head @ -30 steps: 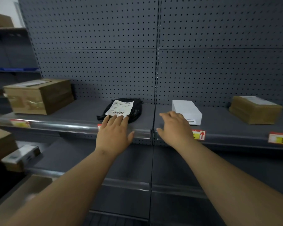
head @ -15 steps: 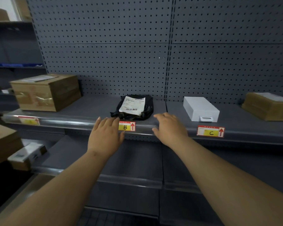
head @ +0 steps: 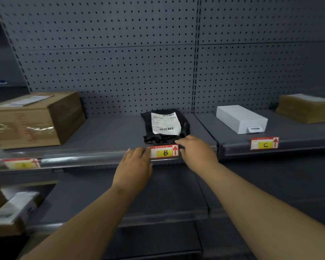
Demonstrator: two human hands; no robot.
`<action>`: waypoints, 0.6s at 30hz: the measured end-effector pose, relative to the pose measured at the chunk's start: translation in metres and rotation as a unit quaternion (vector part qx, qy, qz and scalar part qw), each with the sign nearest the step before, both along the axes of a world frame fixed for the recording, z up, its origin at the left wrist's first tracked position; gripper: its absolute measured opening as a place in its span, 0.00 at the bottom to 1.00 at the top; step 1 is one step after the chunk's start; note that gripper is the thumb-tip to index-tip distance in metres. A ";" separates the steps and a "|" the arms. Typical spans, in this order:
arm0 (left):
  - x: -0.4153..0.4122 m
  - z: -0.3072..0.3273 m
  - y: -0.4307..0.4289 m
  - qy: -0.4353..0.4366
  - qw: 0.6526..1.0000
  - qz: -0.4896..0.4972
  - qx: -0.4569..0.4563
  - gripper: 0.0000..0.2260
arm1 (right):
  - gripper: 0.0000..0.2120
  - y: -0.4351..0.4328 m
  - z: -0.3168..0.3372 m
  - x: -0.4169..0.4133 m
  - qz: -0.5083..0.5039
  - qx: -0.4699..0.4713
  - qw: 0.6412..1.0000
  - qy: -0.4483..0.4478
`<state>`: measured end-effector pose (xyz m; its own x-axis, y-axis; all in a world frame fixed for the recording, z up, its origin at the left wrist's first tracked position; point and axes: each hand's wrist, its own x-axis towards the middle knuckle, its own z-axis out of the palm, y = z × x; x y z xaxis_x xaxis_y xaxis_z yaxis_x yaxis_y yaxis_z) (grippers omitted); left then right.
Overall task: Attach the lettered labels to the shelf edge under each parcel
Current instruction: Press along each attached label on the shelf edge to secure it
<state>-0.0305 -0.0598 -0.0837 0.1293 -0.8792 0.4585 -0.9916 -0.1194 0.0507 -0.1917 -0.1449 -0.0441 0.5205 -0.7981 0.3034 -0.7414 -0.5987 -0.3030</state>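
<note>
A red and yellow label marked B sits on the grey shelf edge, right under a black bag parcel with a white shipping slip. My left hand touches the label's left end with fingers spread. My right hand rests at its right end, fingertips on the shelf lip. A label marked C is on the edge under a white box. Another yellow label sits under a large cardboard box, its letter blurred.
A flat brown parcel lies at the far right of the shelf. Grey pegboard backs the shelf. A lower shelf runs below, with a cardboard box and a white-topped box at its left end.
The view shifted left and closer. My left hand uncovered label B, and both hands now bracket it at its two ends; the right hand moved away from label C.
</note>
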 end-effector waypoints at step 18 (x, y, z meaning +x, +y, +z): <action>0.008 -0.006 -0.018 0.103 0.989 -0.060 -0.089 0.15 | 0.19 -0.006 -0.012 0.008 -0.007 -0.077 0.997 0.032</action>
<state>-0.0230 -0.0779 -0.0893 0.1356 -0.8015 0.5824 -0.9642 0.0283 0.2636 -0.1838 -0.1513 -0.0564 0.5323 -0.7520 0.3889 -0.7647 -0.6242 -0.1603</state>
